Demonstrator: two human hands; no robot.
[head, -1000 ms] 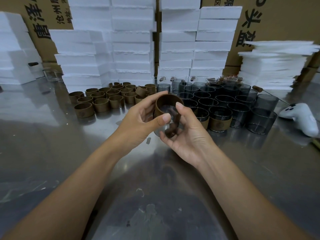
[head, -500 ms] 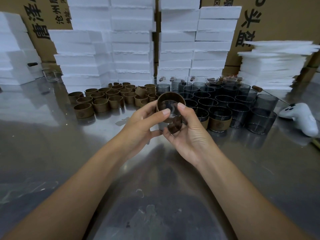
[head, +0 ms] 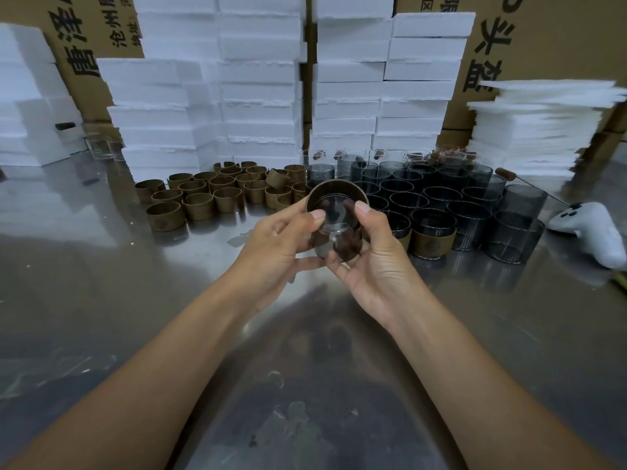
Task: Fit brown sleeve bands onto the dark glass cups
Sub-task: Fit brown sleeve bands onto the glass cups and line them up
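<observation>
Left hand (head: pixel 276 247) and right hand (head: pixel 378 268) hold the cup (head: pixel 326 247), fingers (head: pixel 314 217) clamped round it. We judge the sleeve band (head: pixel 339 185) half-seated; next needs even sliding.

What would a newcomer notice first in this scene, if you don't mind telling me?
At the centre, both hands, left and right, grip a dark glass cup with a brown sleeve band around it, above the shiny metal table. Behind it, loose bands crowd the left and dark cups the right. White foam blocks are stacked along the back.
</observation>
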